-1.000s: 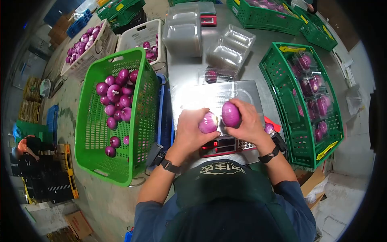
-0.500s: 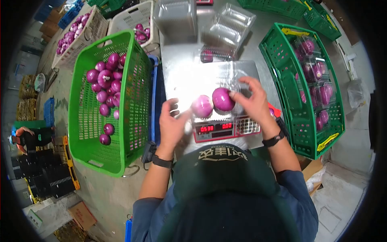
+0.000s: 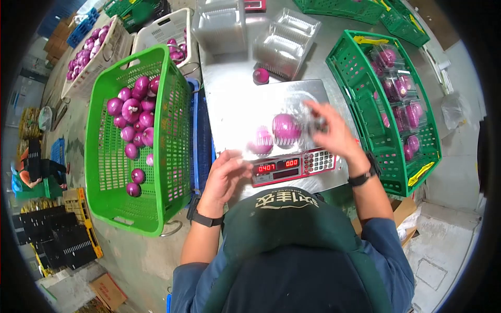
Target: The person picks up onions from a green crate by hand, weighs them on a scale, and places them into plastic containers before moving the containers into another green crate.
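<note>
Green plastic marks the far left: a tall basket [image 3: 130, 151] stands on the floor left of the scale [image 3: 271, 130], its near end showing bare floor and its far end holding purple onions [image 3: 136, 112]. A blue crate edge [image 3: 201, 135] fills the narrow gap between the basket rim and the surface [image 3: 224, 78], so little free room remains on that side.

On the scale, two onions lie side by side on the steel platter: a paler one [image 3: 261, 141] to the left and a deeper purple one [image 3: 286, 127] touching it on the right, both seemingly inside a clear container whose edges are too blurred to trace. The platter's left half is bare steel. The left hand [image 3: 225, 175] hovers at the scale's front left corner, fingers loosely spread and holding nothing. The right hand [image 3: 334, 133] sits just right of the darker onion, fingers pinched on clear plastic at the platter's right edge; the grip is blurred.

Beyond the scale, a lone onion [image 3: 261, 75] rests by stacked clear containers [image 3: 284, 44]. Right of the scale, a green crate [image 3: 386, 104] of packed onions stands close against the surface edge.
</note>
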`<state>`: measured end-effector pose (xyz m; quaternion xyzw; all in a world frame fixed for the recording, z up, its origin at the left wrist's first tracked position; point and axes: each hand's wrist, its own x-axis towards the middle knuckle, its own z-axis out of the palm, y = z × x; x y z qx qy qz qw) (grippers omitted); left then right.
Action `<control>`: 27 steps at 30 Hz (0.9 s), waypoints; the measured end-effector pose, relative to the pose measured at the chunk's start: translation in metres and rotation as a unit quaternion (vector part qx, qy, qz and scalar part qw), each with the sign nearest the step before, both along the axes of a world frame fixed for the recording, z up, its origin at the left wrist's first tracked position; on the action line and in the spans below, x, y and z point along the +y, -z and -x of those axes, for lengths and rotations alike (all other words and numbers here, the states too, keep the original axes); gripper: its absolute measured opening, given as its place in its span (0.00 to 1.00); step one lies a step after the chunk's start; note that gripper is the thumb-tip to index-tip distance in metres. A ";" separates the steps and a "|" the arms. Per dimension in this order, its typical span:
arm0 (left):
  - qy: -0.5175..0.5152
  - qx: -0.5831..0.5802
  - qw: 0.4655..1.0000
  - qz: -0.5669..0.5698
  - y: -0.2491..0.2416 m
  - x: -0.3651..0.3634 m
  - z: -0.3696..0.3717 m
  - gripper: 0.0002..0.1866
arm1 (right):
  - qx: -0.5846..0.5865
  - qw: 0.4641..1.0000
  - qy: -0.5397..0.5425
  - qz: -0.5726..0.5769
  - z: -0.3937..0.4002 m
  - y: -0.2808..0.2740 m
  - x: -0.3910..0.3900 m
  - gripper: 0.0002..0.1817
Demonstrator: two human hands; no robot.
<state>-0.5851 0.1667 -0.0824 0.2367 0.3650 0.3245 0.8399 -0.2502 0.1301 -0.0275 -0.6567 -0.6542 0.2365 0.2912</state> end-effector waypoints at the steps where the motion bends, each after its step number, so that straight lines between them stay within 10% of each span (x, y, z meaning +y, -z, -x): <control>1: -0.001 -0.009 1.000 0.007 0.001 0.001 0.001 0.14 | 0.026 0.999 -0.032 0.032 0.004 -0.002 -0.016 0.50; 4: -0.014 0.055 0.998 0.011 -0.003 0.005 -0.011 0.05 | 0.244 0.953 0.003 0.179 0.016 0.023 -0.048 0.54; 8: -0.015 0.078 0.995 -0.057 0.012 0.010 -0.022 0.05 | 0.430 0.869 0.197 0.147 0.036 0.071 -0.051 0.28; 14: 0.049 0.048 0.984 -0.162 -0.021 0.006 -0.045 0.08 | 0.368 0.914 0.171 -0.018 0.024 -0.003 -0.068 0.24; 17: 0.108 0.040 0.960 -0.255 -0.039 0.002 -0.071 0.09 | 0.393 0.869 0.206 -0.220 0.022 -0.014 -0.064 0.28; 23: 0.207 0.091 0.937 -0.265 -0.088 -0.025 -0.123 0.12 | 0.448 0.788 0.337 -0.253 -0.043 -0.066 -0.106 0.27; 24: 0.210 0.105 0.931 -0.279 -0.088 -0.026 -0.122 0.12 | 0.245 0.839 0.372 -0.312 -0.072 -0.060 -0.119 0.27; 27: 0.173 0.126 0.929 -0.302 -0.090 -0.020 -0.109 0.09 | 0.203 0.791 0.478 -0.323 -0.138 -0.076 -0.171 0.29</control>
